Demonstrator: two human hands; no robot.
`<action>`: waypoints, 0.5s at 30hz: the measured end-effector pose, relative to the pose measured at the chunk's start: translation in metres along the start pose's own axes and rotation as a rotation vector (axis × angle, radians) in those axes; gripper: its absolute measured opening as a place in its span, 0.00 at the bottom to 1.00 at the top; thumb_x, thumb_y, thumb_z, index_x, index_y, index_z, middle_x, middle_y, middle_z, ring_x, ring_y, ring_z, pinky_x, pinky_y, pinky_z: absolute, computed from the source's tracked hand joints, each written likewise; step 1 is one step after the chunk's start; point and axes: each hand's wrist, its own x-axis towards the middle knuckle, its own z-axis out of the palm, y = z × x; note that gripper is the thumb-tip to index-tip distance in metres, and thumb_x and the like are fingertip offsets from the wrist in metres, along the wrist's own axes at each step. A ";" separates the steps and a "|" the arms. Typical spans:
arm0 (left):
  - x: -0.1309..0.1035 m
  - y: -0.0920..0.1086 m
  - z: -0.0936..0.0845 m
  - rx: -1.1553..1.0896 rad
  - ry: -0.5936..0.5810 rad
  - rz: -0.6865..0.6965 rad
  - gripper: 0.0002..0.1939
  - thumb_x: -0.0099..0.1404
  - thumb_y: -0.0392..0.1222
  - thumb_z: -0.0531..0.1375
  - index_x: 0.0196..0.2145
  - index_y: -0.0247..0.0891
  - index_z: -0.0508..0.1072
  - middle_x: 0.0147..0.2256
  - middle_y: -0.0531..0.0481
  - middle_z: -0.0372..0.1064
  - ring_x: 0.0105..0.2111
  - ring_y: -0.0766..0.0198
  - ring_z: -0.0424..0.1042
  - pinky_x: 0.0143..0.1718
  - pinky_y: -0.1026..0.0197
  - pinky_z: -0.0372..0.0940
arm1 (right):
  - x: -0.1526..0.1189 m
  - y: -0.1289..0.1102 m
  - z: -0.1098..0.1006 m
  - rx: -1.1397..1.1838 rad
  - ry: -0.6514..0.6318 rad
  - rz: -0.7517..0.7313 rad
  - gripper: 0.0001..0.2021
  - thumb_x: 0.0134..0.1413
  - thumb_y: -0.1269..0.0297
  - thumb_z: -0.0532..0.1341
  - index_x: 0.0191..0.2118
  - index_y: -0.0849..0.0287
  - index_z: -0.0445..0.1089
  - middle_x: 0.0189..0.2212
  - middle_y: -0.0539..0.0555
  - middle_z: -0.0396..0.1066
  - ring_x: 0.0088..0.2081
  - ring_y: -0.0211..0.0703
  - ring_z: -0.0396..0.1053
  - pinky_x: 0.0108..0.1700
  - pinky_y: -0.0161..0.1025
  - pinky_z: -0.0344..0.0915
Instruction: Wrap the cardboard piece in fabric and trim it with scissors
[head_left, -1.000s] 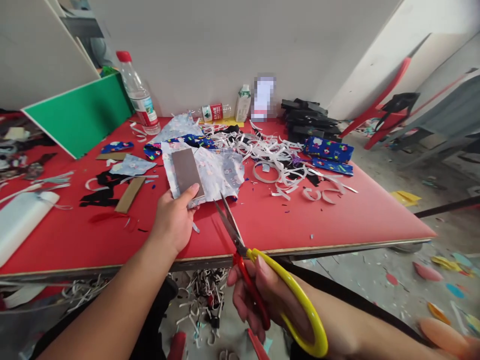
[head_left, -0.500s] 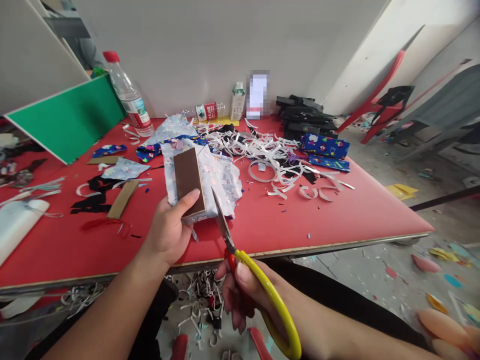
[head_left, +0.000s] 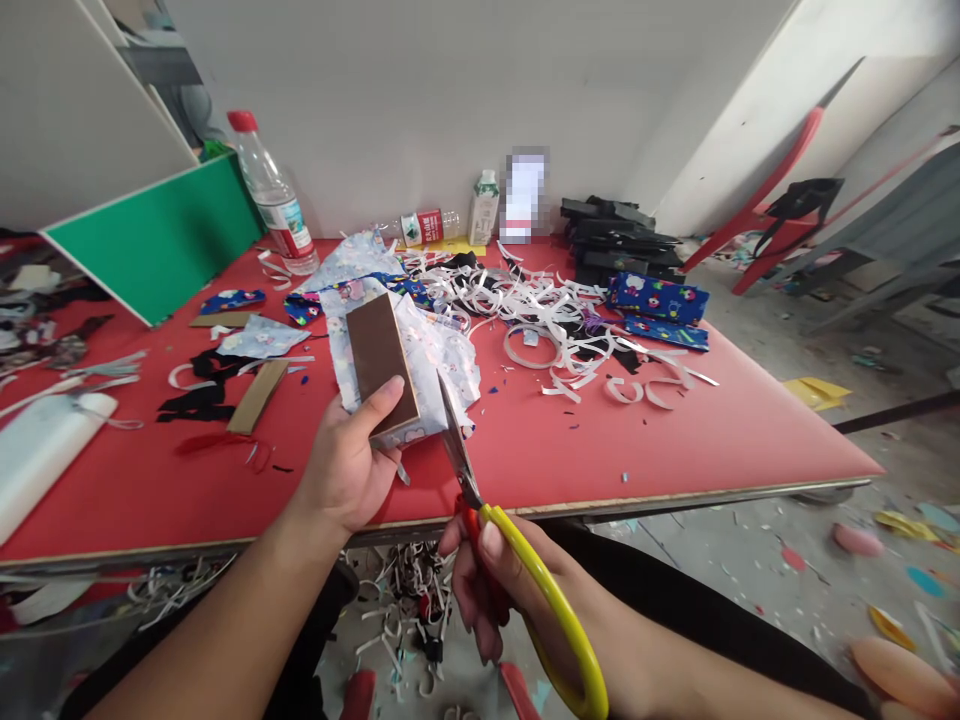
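Your left hand [head_left: 349, 465] clamps brown block [head_left: 379, 360] and patterned fabric [head_left: 435, 350]; right hand [head_left: 517, 580] grips scissors [head_left: 469, 480] near fabric edge.

the left hand [head_left: 349, 465] is hiding some of its fingers behind the block [head_left: 382, 350]. the right hand [head_left: 525, 580] is partly covering the red handle [head_left: 471, 522]. coarse squares are masking a screen [head_left: 525, 190] at upper centre. the left edge is cutting off a white object [head_left: 52, 460]; floor scraps [head_left: 904, 675] are blurring at lower right.
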 end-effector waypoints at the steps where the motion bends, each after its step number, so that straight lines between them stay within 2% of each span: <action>1: 0.000 0.000 0.000 -0.011 -0.003 0.002 0.21 0.59 0.37 0.72 0.51 0.40 0.80 0.46 0.45 0.83 0.46 0.52 0.82 0.38 0.61 0.79 | 0.000 0.001 0.000 0.004 0.001 0.002 0.36 0.58 0.23 0.54 0.33 0.58 0.65 0.27 0.49 0.66 0.24 0.33 0.64 0.31 0.36 0.60; 4: -0.001 -0.001 0.000 -0.043 -0.016 0.007 0.19 0.59 0.36 0.73 0.49 0.38 0.81 0.45 0.46 0.83 0.42 0.56 0.83 0.36 0.64 0.79 | 0.000 0.002 0.001 0.016 0.006 0.009 0.36 0.57 0.23 0.54 0.38 0.58 0.65 0.26 0.47 0.66 0.22 0.32 0.63 0.28 0.34 0.59; 7: -0.001 -0.001 0.000 -0.083 -0.032 0.004 0.15 0.60 0.35 0.73 0.46 0.37 0.82 0.44 0.46 0.84 0.39 0.58 0.83 0.34 0.64 0.79 | 0.001 0.003 0.002 0.032 0.008 0.020 0.36 0.56 0.22 0.55 0.38 0.57 0.65 0.24 0.45 0.64 0.20 0.30 0.61 0.25 0.32 0.58; 15: 0.000 -0.001 0.001 -0.140 -0.035 0.008 0.14 0.61 0.33 0.73 0.46 0.39 0.83 0.43 0.47 0.84 0.39 0.60 0.83 0.37 0.64 0.80 | 0.001 0.000 0.003 0.054 0.023 0.104 0.38 0.49 0.19 0.58 0.37 0.56 0.64 0.19 0.43 0.63 0.15 0.28 0.56 0.17 0.28 0.51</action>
